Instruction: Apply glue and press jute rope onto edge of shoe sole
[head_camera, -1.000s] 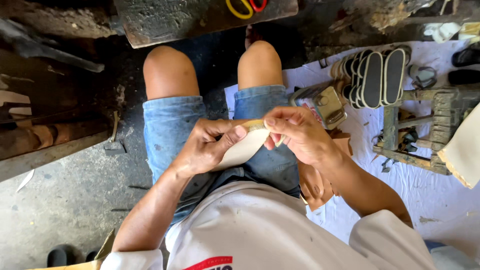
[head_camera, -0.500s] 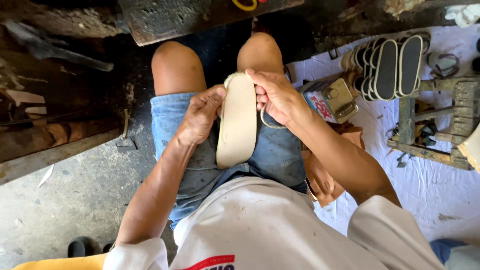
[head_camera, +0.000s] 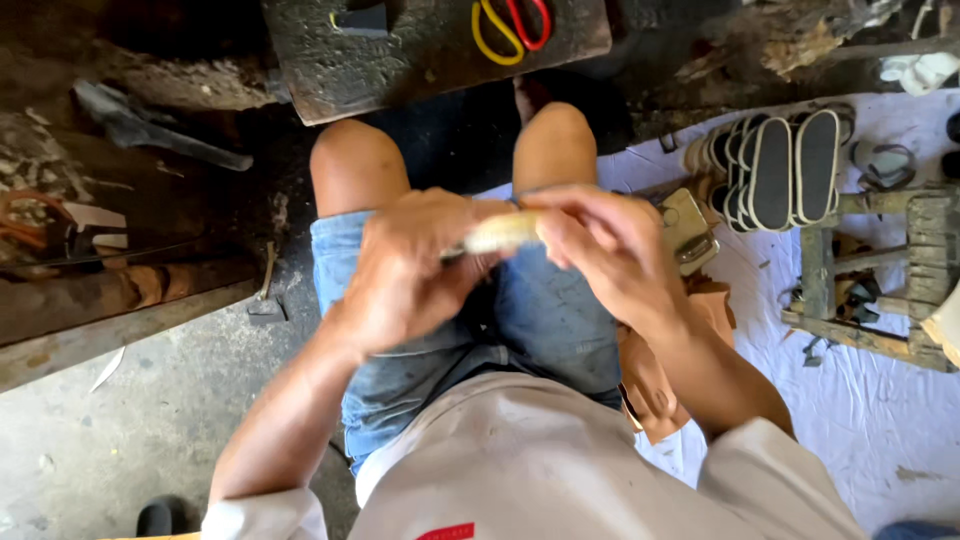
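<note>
Grey concrete floor (head_camera: 150, 420), white sheet (head_camera: 880, 420) at right, dark slab (head_camera: 420, 60) ahead.

We see 1 package in this floor workshop: a rectangular metal tin (head_camera: 688, 232), dull olive-gold on top with a grey fitting at its near edge. It stands on the white sheet (head_camera: 880, 430), just beside the person's right hand (head_camera: 610, 255) and left of the row of dark soles (head_camera: 780, 170). Its sides are hidden from us. We also make out 1 small red printed patch (head_camera: 446, 531) low on the white shirt (head_camera: 560, 470), cut off by the bottom edge.
</note>
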